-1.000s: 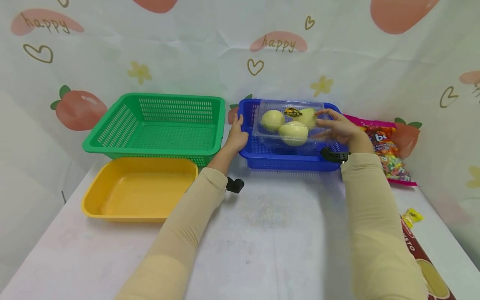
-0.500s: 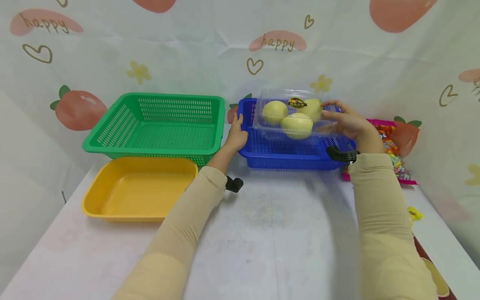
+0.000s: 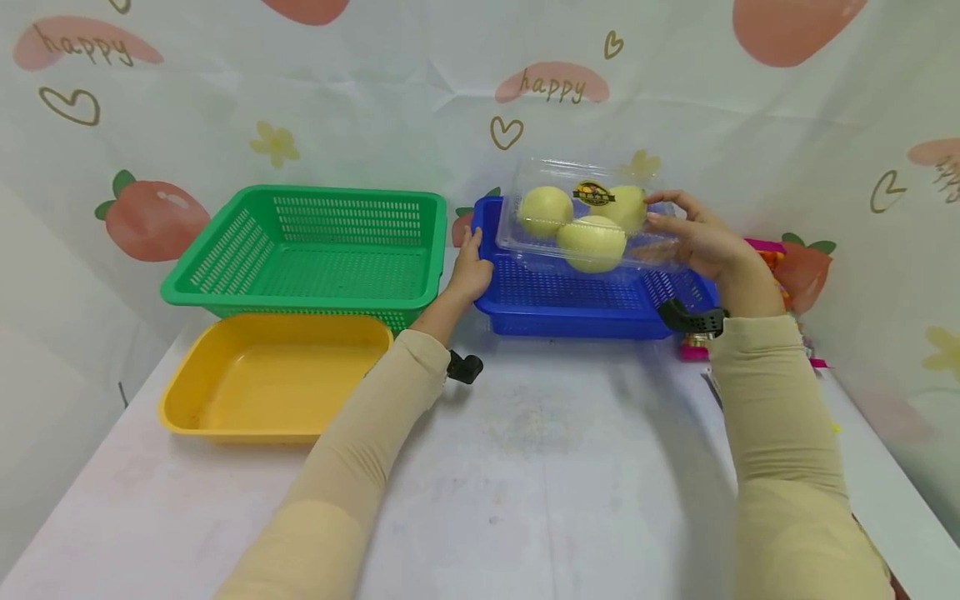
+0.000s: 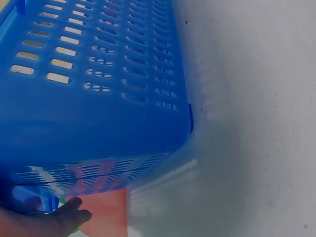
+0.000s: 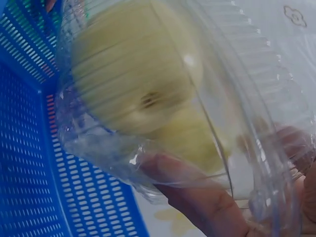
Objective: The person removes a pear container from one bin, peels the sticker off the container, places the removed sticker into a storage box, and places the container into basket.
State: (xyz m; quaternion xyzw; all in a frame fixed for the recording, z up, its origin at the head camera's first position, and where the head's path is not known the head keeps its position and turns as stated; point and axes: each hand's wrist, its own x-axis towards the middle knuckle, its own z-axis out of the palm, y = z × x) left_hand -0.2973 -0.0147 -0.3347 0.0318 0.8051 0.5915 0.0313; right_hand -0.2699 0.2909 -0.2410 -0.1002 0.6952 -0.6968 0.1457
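A clear plastic fruit box (image 3: 593, 192) with three pale yellow pears (image 3: 592, 243) inside hangs above the blue basket (image 3: 570, 323), tilted in the head view. My right hand (image 3: 708, 242) grips the box by its right end; in the right wrist view the fingers (image 5: 197, 197) press against the plastic below the pears. My left hand (image 3: 472, 273) holds the left rim of the blue basket. Seen from the left wrist, that hand (image 4: 47, 222) is at the lower left by the basket's wall (image 4: 98, 123).
A green basket (image 3: 352, 304) stands at the back left, with a yellow tray (image 3: 285, 435) in front of it. Behind my right forearm a candy bag (image 3: 767, 246) is mostly hidden. A patterned cloth (image 3: 375, 108) hangs behind the white table (image 3: 540, 500).
My right hand has raised the fruit box from inside the blue basket to above its rim, moving itself slightly right. My left hand has stayed on the basket's rim.
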